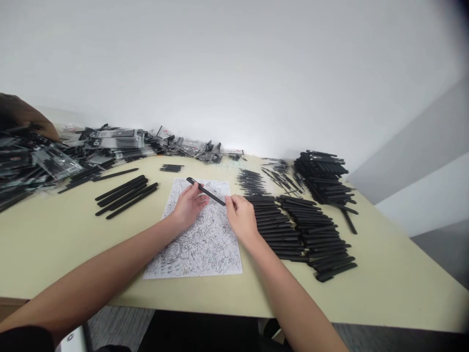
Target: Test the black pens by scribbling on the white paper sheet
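A black pen [210, 194] is held slantwise above a sheet of paper [205, 249] covered in dense scribbles. My left hand [191, 203] pinches its upper left end between thumb and fingers. At the pen's lower right end, the fingers of my right hand [241, 215] are closed around it. Several loose black pens [126, 195] lie side by side left of the paper. Right of my right hand, long rows of black pens [280, 232] cover the table.
Clear plastic packets [117, 139] with black contents are heaped along the back left, beside a brown bag or box [27, 115]. Thin black refill-like sticks [251, 182] lie behind the rows. A taller stack of pens [320, 171] stands at the back right, near the wall.
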Demonstrator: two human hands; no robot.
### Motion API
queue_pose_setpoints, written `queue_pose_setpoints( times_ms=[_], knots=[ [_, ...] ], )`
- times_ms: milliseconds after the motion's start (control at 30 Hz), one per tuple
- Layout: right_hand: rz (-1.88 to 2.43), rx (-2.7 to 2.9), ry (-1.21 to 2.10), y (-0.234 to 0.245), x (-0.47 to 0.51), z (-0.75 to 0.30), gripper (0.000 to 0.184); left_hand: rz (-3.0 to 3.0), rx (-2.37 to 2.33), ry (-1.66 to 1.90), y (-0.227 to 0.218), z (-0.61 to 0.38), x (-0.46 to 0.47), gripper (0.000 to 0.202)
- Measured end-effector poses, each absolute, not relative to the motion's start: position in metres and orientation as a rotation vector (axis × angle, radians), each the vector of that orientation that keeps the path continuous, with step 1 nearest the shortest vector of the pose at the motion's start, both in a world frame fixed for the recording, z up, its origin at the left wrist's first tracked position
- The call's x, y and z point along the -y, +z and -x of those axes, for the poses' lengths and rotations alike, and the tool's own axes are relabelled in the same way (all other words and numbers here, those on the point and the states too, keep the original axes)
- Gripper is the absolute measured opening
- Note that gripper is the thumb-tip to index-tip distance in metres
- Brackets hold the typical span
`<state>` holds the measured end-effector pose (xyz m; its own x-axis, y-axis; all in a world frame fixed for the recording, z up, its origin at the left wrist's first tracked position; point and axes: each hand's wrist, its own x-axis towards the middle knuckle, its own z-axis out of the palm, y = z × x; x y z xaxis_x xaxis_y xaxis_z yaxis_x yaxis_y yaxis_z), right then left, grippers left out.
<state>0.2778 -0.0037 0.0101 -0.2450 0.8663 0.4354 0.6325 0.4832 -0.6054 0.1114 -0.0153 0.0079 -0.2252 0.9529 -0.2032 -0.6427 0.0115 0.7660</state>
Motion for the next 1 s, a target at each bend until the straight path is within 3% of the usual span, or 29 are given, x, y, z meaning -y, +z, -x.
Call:
queue_pose_setpoints(
  times_ms=[367,633,1000],
  knots=[
    [1.219,2.032,0.431,0.0122,0.0103,-0.2757,0.04,-0.436,-0.92,1.586,0.003,-0.1115,0.0128,0.021],
    [1.252,1.995,0.387,0.015,0.0108,-0.2764,0.042,-0.422,-0.899,1.488,0.0042,-0.1102,0.0116,0.01],
    [1.227,1.943,0.459,0.0148,0.0076,-0.2781,0.047,-0.511,-0.872,1.477,0.0046,-0.1098,0.0144,0.024]
  ],
)
